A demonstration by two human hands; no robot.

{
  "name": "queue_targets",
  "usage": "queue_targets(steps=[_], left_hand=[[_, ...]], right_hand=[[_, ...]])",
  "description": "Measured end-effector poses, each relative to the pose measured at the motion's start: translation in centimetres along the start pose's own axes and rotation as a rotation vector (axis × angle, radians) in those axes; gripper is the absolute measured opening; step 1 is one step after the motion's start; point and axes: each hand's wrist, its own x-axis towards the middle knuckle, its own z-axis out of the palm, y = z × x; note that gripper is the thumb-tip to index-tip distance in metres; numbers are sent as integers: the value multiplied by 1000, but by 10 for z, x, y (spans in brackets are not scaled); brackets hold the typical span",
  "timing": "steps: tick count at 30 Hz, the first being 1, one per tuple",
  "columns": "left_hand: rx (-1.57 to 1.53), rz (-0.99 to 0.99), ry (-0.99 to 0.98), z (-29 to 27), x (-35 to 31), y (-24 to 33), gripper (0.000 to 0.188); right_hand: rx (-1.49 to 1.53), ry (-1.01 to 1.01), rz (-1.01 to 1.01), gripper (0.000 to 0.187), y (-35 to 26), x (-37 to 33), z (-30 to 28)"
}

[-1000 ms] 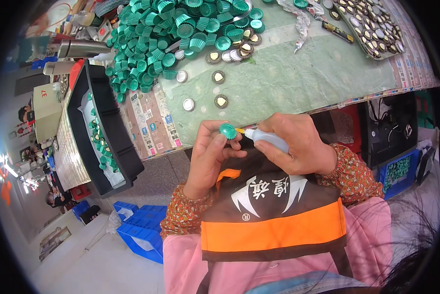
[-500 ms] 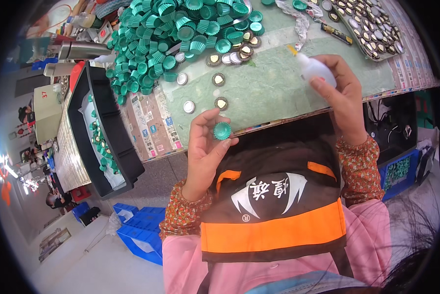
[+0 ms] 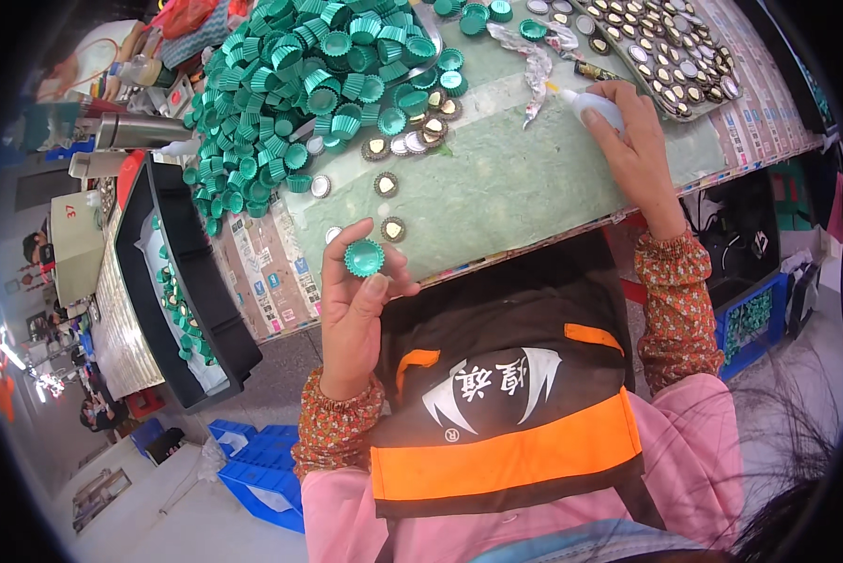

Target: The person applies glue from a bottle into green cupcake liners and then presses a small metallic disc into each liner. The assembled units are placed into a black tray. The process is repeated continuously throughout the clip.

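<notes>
My left hand [image 3: 350, 314] holds a green fluted cap [image 3: 364, 258] between thumb and fingers, its hollow side facing up, near the table's front edge. Farther right, my right hand [image 3: 639, 150] grips a white squeeze bottle [image 3: 598, 111] with a yellow tip, which points left and away from the green cap. Just beyond my left hand lie a dark-rimmed crimped cap [image 3: 393, 229] with a pale centre and a silver one [image 3: 334, 234], partly hidden by my fingers. Another dark-rimmed cap [image 3: 386, 184] lies farther back. A large heap of green fluted caps [image 3: 295, 84] covers the far left.
A tray [image 3: 691, 111] of crimped caps stands at the far right. Near it are a dark marker [image 3: 598, 71] and crumpled plastic [image 3: 534, 80]. A black bin [image 3: 217, 319] with green caps inside stands left of the table. Blue crates [image 3: 269, 469] sit on the floor.
The whole view has shifted. Against the table, my left hand with the green cap has moved left and slightly away from me. My right hand has carried the squeeze bottle farther back, toward the marker.
</notes>
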Motion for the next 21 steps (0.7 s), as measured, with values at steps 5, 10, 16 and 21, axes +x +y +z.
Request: queue_targets(steps=[5,10,16,21], left_hand=[[-46,-15,9,-11,-5,-2,57],[-138,-19,65,-26,-9,1,59],[-279,-9,95,-33,-10,7,52],[-298,0,123,-44,-18,3,47]], right_hand=[[-403,13,-99,35,5,5,2],[-466,220,-331,34,-27,3,5],[66,-251,-452,22,-95,-23,58],[2,-321,-509,28,-133,-43,104]])
